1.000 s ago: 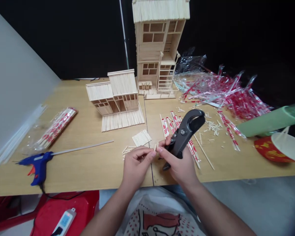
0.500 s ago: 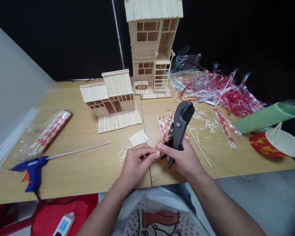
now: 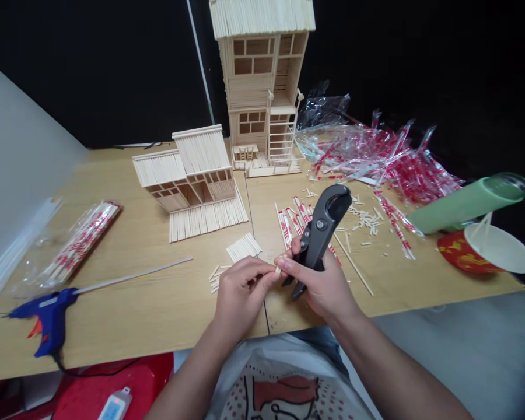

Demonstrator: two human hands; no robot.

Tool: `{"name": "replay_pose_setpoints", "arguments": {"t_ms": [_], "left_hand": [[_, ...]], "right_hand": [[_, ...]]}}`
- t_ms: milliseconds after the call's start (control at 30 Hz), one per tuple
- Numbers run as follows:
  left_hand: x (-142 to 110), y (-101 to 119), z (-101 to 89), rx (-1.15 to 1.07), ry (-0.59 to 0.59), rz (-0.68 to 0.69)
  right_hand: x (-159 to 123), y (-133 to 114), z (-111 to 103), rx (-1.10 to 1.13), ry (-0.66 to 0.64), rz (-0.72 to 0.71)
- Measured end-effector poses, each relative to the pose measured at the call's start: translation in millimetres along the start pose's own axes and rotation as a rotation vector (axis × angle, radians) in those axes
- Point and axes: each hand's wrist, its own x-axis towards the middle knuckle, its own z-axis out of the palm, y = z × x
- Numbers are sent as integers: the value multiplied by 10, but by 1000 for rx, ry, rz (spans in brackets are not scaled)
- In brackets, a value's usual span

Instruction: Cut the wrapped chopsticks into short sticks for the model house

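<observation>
My left hand [image 3: 244, 291] is closed, pinching a short piece of wooden stick [image 3: 279, 269] between thumb and fingertips. The thumb and index finger of my right hand [image 3: 326, 286] meet the same stick from the other side. Dark grey cutters [image 3: 320, 230] with a curved jaw stand tilted in my right palm, jaw upward. Just beyond my left hand lie a small flat panel of sticks [image 3: 244, 247] and several loose cut pieces [image 3: 214, 279]. Paper-wrapped chopsticks [image 3: 284, 227] lie behind the cutters, partly hidden.
A tall stick house [image 3: 262, 76] and a lower one [image 3: 186, 175] stand at the back. On the left are a blue glue gun [image 3: 48, 318] and a chopstick pack [image 3: 83, 242]. Plastic wrappers [image 3: 389, 154], wood offcuts [image 3: 367, 221], a green cylinder [image 3: 464, 204] and a red paper bowl [image 3: 464, 256] lie right.
The view has swung, so the table things sit further left. My fingertips have come together on the small stick piece, and the cutters have tilted slightly in my right hand.
</observation>
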Motion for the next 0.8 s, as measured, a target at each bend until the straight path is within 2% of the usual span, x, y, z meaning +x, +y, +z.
{"name": "replay_pose_setpoints", "arguments": {"t_ms": [133, 267, 367, 500, 600, 800], "left_hand": [[12, 13, 30, 6, 17, -99], [78, 20, 29, 77, -4, -78], [179, 47, -9, 154, 9, 15], [362, 113, -52, 349, 19, 213], [494, 165, -30, 569, 22, 348], [649, 241, 83, 866, -16, 519]], "right_hand": [[-2, 57, -15, -108, 43, -82], [10, -52, -84, -264, 43, -96], [-9, -219, -204, -481, -30, -16], [-88, -371, -362, -665, -182, 80], [-131, -423, -409, -797, -217, 32], [-104, -518, -452, -914, -172, -42]]}}
